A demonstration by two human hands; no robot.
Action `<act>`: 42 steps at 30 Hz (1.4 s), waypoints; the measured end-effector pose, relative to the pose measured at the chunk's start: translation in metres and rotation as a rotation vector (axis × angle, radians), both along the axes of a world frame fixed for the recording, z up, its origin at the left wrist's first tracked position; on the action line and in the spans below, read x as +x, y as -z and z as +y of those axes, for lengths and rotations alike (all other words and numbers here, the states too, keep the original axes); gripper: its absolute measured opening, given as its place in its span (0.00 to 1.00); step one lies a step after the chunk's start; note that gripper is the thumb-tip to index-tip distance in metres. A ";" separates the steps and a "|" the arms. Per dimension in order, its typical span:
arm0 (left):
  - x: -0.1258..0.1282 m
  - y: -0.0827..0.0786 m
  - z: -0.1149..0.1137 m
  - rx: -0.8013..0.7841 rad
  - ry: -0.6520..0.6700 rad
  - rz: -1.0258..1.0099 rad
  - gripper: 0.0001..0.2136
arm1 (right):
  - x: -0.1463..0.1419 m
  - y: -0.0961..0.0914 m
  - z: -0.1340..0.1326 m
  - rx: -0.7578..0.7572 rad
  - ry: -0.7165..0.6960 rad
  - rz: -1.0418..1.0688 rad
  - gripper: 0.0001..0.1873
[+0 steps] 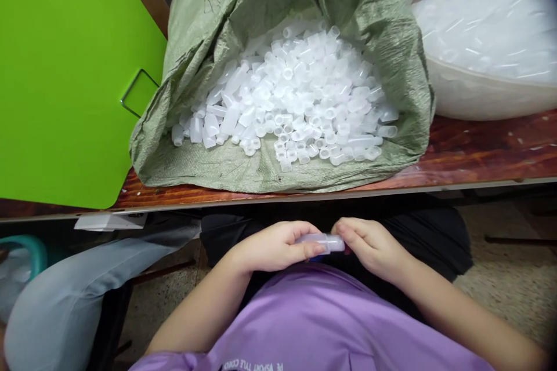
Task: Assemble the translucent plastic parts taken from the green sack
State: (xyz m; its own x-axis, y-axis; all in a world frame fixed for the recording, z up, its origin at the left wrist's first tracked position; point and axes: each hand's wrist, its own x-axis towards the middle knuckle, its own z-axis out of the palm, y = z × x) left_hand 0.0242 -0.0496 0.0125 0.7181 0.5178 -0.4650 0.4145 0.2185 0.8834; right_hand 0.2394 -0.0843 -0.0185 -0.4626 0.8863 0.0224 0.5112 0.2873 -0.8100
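Both my hands meet in my lap, below the table edge, over my purple shirt. My left hand is closed around a small translucent plastic tube, fingers curled over its left part. My right hand pinches the tube's right end with its fingertips. A bit of blue shows under the tube; I cannot make out what it is. On the table in front of me a green woven sack lies open, holding a heap of several white plastic caps.
A white basin heaped with clear plastic tubes stands at the right on the brown table. A bright green board with a wire handle leans at the left. Another person's knee in grey trousers is at the lower left.
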 end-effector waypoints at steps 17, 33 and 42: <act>0.004 0.028 0.000 -0.036 -0.062 0.114 0.22 | -0.009 0.011 0.000 -0.018 -0.030 -0.160 0.11; 0.019 -0.032 0.030 0.544 0.310 0.040 0.16 | 0.041 -0.016 0.081 0.642 0.681 -0.596 0.14; 0.125 -0.028 0.085 1.362 0.018 0.450 0.11 | 0.046 -0.010 0.052 0.426 0.842 -0.042 0.12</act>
